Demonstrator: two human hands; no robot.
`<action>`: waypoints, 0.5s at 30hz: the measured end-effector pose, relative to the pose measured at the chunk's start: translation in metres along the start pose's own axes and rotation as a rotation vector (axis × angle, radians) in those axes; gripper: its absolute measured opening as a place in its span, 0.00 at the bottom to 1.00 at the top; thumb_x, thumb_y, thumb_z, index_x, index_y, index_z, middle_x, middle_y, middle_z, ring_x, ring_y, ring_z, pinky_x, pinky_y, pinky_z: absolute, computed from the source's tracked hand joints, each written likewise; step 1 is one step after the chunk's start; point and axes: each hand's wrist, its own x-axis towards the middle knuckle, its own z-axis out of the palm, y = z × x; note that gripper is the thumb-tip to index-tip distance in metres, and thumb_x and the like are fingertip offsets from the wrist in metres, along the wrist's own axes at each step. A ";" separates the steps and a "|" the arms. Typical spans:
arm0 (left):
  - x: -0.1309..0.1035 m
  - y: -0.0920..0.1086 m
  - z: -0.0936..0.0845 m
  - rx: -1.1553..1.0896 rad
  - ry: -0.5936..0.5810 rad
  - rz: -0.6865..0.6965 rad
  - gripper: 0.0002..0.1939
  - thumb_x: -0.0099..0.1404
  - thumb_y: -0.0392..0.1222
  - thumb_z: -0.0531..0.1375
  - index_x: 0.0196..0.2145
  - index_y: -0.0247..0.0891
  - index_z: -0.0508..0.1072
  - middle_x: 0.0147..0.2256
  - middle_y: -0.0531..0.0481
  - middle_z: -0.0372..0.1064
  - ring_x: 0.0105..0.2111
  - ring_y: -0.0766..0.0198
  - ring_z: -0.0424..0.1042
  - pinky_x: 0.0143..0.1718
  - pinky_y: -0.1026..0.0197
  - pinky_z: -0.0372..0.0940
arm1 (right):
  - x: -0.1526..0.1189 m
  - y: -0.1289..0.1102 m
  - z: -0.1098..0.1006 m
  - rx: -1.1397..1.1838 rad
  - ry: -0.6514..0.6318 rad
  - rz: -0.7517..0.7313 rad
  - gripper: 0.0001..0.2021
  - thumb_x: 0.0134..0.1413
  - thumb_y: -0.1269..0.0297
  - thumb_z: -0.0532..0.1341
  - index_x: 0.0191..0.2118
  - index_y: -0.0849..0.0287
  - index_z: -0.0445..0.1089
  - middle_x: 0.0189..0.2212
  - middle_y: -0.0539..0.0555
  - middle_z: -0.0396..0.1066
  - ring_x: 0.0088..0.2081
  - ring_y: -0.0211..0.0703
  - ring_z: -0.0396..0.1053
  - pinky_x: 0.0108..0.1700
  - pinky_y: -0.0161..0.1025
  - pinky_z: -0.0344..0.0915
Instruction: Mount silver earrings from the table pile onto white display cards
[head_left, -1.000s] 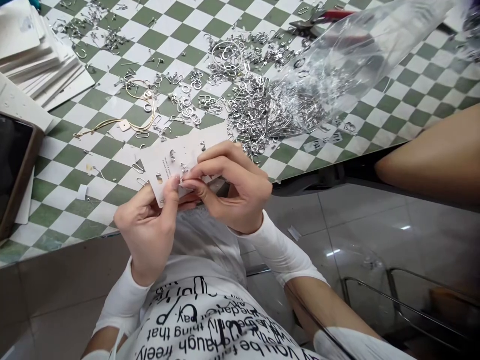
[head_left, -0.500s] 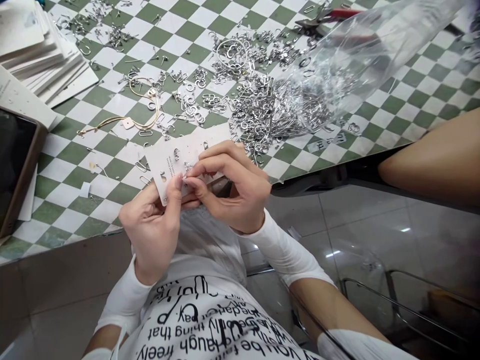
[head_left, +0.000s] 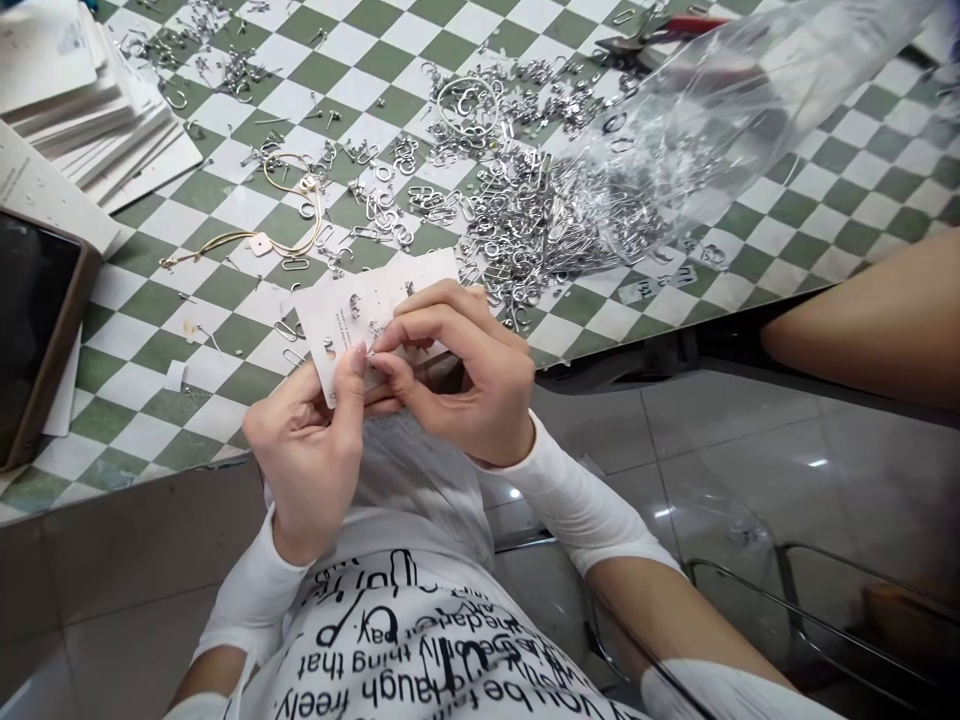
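My left hand (head_left: pixel 319 440) grips a pale earring card (head_left: pixel 382 283) by its lower edge, thumb on the front and fingers behind. Several small silver earrings (head_left: pixel 355 306) are fixed on the card, with fine print beside them. My right hand (head_left: pixel 465 370) pinches a tiny piece between thumb and forefinger against the card, close to my left thumb tip. The piece is too small to make out clearly. Past the card lies a heap of silver earrings and small metal findings (head_left: pixel 517 190) on the checkered table (head_left: pixel 142 415).
A clear plastic bag (head_left: pixel 720 120) spills metal pieces at the right, with red-handled pliers (head_left: pixel 690 25) behind it. Gold bracelets (head_left: pixel 289 240) lie left of the heap. A stack of cards (head_left: pixel 127 130) and a phone (head_left: pixel 37 330) are at the left. A co-worker's bare limb (head_left: pixel 877 325) is at the right.
The view has shifted slightly, so the table's things sit a little further right. Both hands keep the same hold on the card and the tiny piece.
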 end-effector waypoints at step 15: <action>0.003 0.002 0.002 0.021 0.024 0.041 0.19 0.69 0.42 0.64 0.21 0.38 0.69 0.18 0.56 0.62 0.19 0.71 0.60 0.20 0.65 0.58 | 0.011 -0.004 -0.024 0.075 -0.082 0.048 0.05 0.59 0.72 0.65 0.36 0.53 0.74 0.30 0.47 0.78 0.30 0.37 0.75 0.35 0.39 0.74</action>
